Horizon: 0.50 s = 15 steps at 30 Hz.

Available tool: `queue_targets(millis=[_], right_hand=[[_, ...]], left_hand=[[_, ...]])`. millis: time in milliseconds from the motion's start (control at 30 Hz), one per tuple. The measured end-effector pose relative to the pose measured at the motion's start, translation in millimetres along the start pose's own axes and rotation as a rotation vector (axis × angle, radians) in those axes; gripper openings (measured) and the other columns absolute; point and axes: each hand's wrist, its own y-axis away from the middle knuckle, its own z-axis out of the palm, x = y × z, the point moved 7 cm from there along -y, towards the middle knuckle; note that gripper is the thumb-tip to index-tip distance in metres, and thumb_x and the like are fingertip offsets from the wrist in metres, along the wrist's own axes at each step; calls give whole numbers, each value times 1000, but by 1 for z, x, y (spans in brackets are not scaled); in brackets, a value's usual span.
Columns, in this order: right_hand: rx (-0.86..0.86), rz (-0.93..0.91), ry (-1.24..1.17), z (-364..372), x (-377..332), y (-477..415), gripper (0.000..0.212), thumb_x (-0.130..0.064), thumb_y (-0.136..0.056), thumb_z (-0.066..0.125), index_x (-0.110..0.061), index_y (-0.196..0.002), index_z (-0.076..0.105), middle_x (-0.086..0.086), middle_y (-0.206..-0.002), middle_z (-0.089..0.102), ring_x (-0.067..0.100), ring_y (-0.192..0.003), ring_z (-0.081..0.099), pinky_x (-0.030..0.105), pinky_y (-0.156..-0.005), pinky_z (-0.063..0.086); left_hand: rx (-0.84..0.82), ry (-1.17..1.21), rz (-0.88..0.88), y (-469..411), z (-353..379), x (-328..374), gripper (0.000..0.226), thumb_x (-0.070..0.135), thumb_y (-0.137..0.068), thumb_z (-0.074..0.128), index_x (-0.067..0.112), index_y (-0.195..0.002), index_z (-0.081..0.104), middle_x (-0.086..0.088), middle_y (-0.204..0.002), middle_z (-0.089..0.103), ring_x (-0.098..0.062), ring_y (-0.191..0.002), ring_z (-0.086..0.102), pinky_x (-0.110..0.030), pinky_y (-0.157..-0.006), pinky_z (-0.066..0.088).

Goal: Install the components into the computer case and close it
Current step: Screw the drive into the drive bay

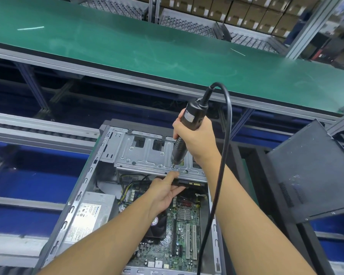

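Assembly-line bay below green conveyor belt (147,46): open computer case (83,185) on its side, right hand (197,139) wrapped round electric screwdriver (189,124), bit on drive cage (147,153), left hand (165,191) straight-fingered, propping drive (189,184) beneath; fastening step, probably remaining screws next, then side panel (314,171).

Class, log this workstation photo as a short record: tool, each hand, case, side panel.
tool: electric screwdriver, tip down on the drive cage
right hand: grips the electric screwdriver
left hand: straight fingers touch the drive cage's near edge
case: open, motherboard exposed
side panel: off, to the right of the case
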Motion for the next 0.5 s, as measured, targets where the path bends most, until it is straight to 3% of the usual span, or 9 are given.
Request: queue_targets(millis=[100, 167, 300, 400, 500], right_hand=[[8, -1, -5, 1, -2, 1, 9, -6, -92, 64, 1, -93, 60, 15, -74, 62, 20, -68, 61, 49, -78, 57], [4, -7, -7, 2, -3, 2, 11, -6, -93, 65, 4, -92, 59, 21, -75, 62, 22, -68, 61, 52, -78, 57], [13, 12, -73, -1, -3, 2, 11, 3, -94, 64, 9, -99, 58, 18, -77, 60, 18, -65, 61, 36, -74, 57], [13, 3, -98, 0, -4, 2, 10, 5, -95, 62, 12, -98, 56, 18, -75, 58, 19, -63, 59, 31, -70, 55], [34, -34, -122, -5, -13, 3, 6, 6, -94, 62, 9, -93, 57, 19, -73, 58, 22, -63, 59, 37, -71, 55]], left_hand=[[-12, 4, 1, -1, 0, 0, 24, 7, -86, 71, -4, -102, 57, -17, -97, 68, -18, -73, 72, -33, -75, 61], [-8, 7, 2, 0, 0, 0, 24, 6, -87, 71, -5, -102, 57, -16, -91, 70, -17, -69, 73, -33, -73, 61], [-40, 0, -8, 2, 3, 0, 23, 7, -88, 69, -4, -103, 56, -6, -70, 75, -14, -66, 73, -31, -72, 61], [-48, -1, -6, 3, 3, 2, 24, 7, -88, 70, -5, -104, 57, -9, -77, 76, -17, -71, 74, -32, -75, 61], [-41, -11, -2, 3, 1, 1, 27, 8, -87, 71, -5, -105, 56, -13, -85, 74, -20, -78, 73, -33, -78, 61]])
